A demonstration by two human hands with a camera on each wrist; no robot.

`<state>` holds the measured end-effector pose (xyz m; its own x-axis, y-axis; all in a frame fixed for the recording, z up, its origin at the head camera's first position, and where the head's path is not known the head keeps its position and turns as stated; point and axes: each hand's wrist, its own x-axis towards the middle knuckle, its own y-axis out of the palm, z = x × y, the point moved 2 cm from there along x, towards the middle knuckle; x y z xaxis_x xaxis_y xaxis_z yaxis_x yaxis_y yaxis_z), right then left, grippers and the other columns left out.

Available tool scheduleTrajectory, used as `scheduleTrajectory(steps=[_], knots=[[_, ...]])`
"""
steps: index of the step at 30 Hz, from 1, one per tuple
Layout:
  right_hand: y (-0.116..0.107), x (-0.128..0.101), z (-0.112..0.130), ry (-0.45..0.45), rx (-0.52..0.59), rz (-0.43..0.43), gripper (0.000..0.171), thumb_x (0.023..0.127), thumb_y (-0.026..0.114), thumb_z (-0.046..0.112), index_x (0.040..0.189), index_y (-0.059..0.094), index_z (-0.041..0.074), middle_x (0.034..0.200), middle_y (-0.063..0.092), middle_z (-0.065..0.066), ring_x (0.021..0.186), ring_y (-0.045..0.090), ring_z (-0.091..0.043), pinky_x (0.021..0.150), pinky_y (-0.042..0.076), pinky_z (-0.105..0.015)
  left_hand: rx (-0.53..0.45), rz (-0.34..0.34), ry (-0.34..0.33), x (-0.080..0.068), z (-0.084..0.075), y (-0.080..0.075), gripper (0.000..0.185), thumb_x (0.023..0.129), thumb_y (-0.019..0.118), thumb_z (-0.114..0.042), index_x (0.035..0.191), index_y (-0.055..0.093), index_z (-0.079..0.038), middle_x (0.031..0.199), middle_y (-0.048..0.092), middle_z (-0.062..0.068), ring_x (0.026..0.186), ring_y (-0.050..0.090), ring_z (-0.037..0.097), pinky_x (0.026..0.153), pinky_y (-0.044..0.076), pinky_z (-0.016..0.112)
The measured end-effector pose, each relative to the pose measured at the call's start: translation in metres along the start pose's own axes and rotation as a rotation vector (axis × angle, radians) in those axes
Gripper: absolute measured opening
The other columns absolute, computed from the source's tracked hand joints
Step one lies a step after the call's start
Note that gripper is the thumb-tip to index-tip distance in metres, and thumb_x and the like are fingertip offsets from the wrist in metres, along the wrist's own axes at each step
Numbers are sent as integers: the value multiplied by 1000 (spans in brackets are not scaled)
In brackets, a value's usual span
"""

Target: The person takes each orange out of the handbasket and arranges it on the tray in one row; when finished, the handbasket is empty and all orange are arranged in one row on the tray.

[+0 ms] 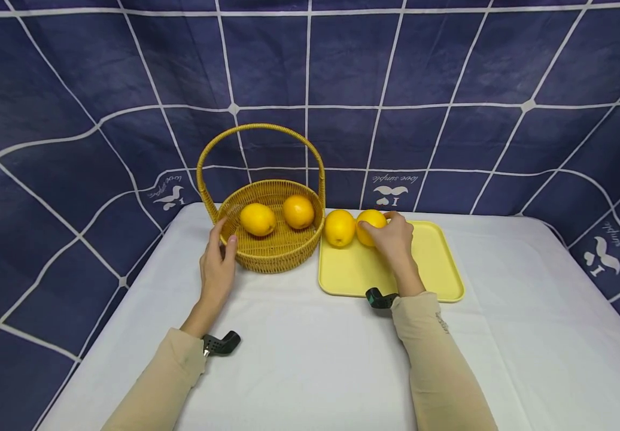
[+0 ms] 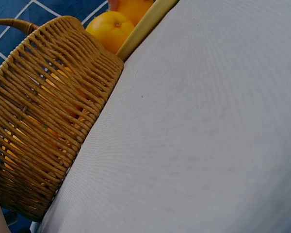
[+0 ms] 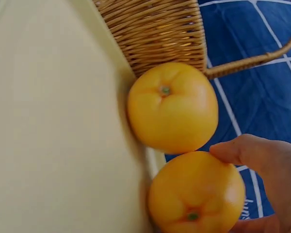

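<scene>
A woven wicker basket with a tall handle holds two yellow-orange citrus fruits. My left hand rests against its left side, fingers fairly straight along the wall. To the right lies a pale yellow tray with two more fruits at its far left corner. One fruit sits free beside the basket. My right hand curls over the other fruit. In the right wrist view a fingertip presses the held fruit, which touches its neighbour.
A white cloth covers the table, with a dark blue grid-patterned backdrop behind and around it. The left wrist view shows the basket wall, a fruit and the tray edge beyond.
</scene>
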<state>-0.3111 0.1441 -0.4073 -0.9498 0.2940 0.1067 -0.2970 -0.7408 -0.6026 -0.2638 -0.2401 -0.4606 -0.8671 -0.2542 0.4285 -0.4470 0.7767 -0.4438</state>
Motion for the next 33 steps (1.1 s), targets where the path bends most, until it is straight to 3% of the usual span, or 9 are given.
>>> scheduleTrajectory(steps=[10, 20, 33], knots=[[1, -3, 3, 12, -60, 70, 83, 92, 71, 54, 148, 52, -4, 142, 61, -27, 130, 50, -46, 109, 47, -56, -11, -1, 0, -1, -1, -1, 54, 111, 48, -43, 162, 41, -26, 166, 45, 4, 151, 44, 28, 125, 36, 52], [-3, -2, 11, -46, -27, -28, 78, 97, 67, 56, 147, 55, -2, 146, 60, -25, 134, 53, -45, 117, 43, -54, -14, 7, -4, -1, -1, 0, 53, 112, 48, -42, 163, 39, -29, 166, 45, 5, 150, 46, 28, 124, 38, 51], [-14, -9, 33, -142, 4, -69, 66, 99, 69, 41, 146, 57, -4, 148, 59, -26, 138, 50, -46, 121, 37, -55, -5, -2, 3, -1, 3, 0, 53, 112, 48, -40, 162, 41, -27, 165, 46, 7, 151, 45, 30, 125, 36, 53]])
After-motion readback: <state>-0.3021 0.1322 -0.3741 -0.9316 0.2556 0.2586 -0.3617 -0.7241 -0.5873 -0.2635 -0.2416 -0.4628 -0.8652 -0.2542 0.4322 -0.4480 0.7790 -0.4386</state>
